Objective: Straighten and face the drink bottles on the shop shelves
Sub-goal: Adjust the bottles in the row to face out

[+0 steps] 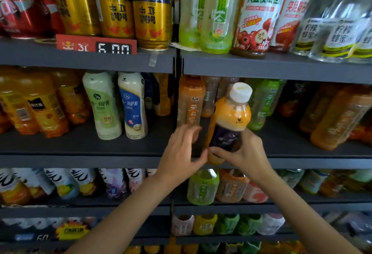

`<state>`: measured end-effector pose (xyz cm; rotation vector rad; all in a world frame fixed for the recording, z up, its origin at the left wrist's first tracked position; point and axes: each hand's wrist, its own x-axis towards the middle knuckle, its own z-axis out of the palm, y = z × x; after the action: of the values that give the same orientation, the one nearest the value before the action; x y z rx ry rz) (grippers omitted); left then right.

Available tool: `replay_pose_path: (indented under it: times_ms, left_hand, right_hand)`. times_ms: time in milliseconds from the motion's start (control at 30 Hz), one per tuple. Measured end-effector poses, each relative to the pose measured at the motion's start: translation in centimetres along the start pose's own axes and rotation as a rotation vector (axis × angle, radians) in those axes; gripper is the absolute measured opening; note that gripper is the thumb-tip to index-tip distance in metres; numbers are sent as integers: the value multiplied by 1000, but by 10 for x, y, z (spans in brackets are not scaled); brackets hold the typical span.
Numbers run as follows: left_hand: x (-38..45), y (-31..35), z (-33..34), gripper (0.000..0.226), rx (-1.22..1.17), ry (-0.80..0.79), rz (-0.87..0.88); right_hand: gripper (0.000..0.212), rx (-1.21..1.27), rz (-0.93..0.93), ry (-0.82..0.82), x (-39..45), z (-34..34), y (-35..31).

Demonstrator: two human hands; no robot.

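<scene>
From my remote seat I could not read the dark label on the orange bottle (229,121), its base was covered by fingers, and the bottles at the frame's right edge were blurred beyond telling. My right hand (244,152) gripped that white-capped bottle low on its body, thumb across the label, holding it tilted slightly left at the front edge of the middle shelf (84,160), just right of the shelf divider. My left hand (181,152) reached up beside it, fingers loosely spread and lightly bent, thumb close to the bottle's bottom, though I could not tell whether it touched.
</scene>
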<state>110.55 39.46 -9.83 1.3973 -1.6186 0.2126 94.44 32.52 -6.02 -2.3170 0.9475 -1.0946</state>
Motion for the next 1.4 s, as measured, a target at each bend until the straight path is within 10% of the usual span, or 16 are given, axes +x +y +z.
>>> replay_pose_path:
  times_ms: [500,833,1167,1400]
  left_hand:
    - [-19,-64,-79,48,55,343,-439]
    - [13,-91,-49,56,186,230,-851]
    - [-3,-75,-57,54,240,282,-639]
    - [27,-18,-83,33,23,458,-42]
  right_hand:
    - [57,71,112,-141,42,104,-72]
    - [50,-108,261,-31,73,154,-91]
    - [49,-72,318,-127,73,144,-95]
    - [15,-29,-331,182,34,41,-130]
